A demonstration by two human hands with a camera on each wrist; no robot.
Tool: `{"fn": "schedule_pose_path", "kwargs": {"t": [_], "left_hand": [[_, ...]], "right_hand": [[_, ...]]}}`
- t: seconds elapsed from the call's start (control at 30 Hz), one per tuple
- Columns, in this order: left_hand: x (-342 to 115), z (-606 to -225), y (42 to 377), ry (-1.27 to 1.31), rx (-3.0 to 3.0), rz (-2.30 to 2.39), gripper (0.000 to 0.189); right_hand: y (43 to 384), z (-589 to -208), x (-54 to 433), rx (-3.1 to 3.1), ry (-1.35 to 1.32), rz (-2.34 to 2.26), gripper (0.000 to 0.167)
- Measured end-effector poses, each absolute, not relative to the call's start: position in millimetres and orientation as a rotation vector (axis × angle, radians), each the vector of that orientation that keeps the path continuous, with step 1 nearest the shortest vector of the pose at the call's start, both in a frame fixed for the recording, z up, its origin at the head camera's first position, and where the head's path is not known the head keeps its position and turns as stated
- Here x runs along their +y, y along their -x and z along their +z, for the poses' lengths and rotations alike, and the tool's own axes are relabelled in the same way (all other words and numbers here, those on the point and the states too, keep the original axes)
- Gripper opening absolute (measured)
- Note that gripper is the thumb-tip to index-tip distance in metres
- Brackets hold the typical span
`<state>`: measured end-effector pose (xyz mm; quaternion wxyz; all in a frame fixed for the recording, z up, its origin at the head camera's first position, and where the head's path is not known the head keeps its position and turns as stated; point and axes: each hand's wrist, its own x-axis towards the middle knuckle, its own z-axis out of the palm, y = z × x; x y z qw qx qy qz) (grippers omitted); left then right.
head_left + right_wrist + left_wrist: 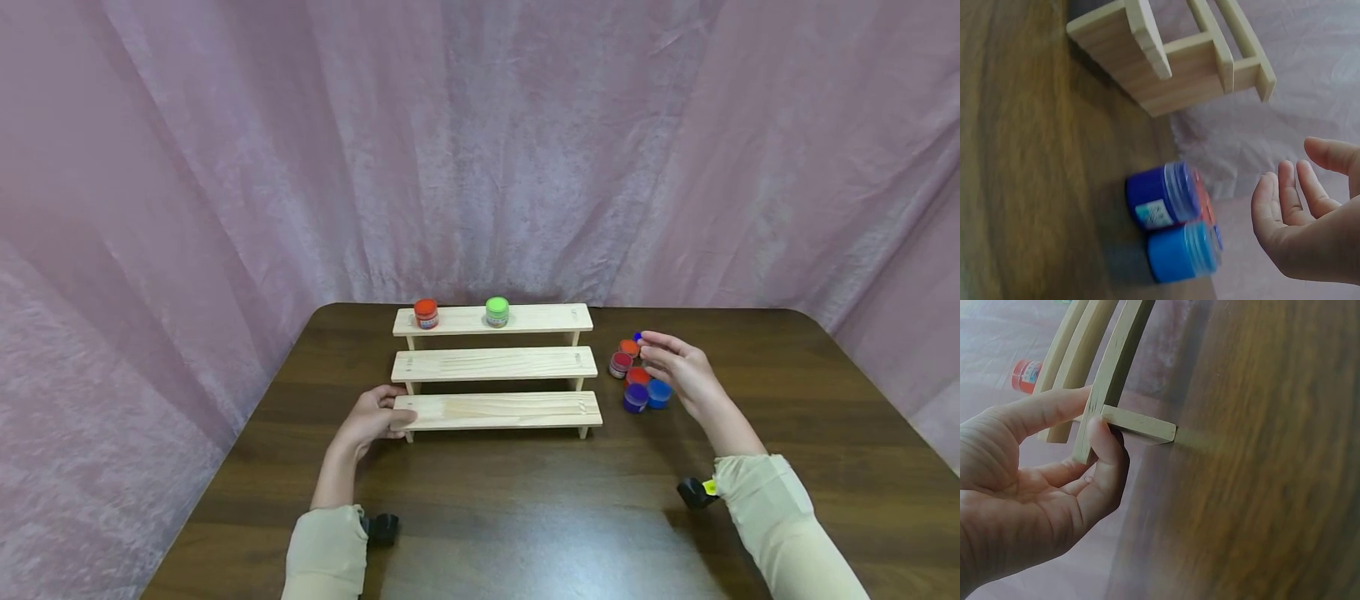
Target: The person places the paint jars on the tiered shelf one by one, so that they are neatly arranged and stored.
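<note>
A three-step wooden display rack (pixel 495 364) stands on the table. My left hand (pixel 372 419) grips the left end of its lowest shelf (pixel 498 410), thumb on top and fingers beneath, as the left wrist view shows. On the top shelf sit a red paint jar (pixel 426 314) and a light green paint jar (pixel 497 312). My right hand (pixel 678 372) hovers over a cluster of jars right of the rack, fingers loosely curved and holding nothing. In that cluster are a purple jar (pixel 1159 195), a blue jar (pixel 1180 252), a dark red jar (pixel 620 365) and an orange jar (pixel 628 347).
Behind the brown wooden table (pixel 510 517) hangs a pink curtain (pixel 480 150), close to the back edge. Another red jar (pixel 637 377) stands within the cluster, and a small bit of dark blue (pixel 638 337) shows by the right fingertips.
</note>
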<state>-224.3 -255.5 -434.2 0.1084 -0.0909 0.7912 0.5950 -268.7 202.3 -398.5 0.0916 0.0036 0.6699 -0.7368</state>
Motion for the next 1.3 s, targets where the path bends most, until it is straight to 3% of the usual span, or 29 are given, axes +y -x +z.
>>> {"fn": "schedule_pose_path", "kwargs": {"t": [0.2, 0.4, 0.8, 1.13, 1.3], "left_hand": [[-257.6, -431.7, 225.0, 0.243, 2.326, 1.747, 0.055], [-260.4, -431.0, 223.4, 0.256, 2.333, 1.732, 0.054], [-258.8, -431.5, 222.0, 0.264, 2.334, 1.728, 0.055], [-257.4, -432.6, 222.6, 0.249, 2.338, 1.722, 0.056], [-255.4, -433.0, 223.7, 0.254, 2.342, 1.710, 0.056]], "right_hand": [[265.2, -401.6, 212.0, 1.962, -0.019, -2.220, 0.014], [264.0, -410.2, 216.5, 1.947, -0.023, -2.241, 0.020], [258.4, -424.5, 228.3, 2.006, -0.079, -2.211, 0.013], [254.8, -433.9, 234.8, 2.031, -0.179, -2.152, 0.016], [253.7, -438.8, 239.1, 2.039, -0.190, -2.110, 0.041]]}}
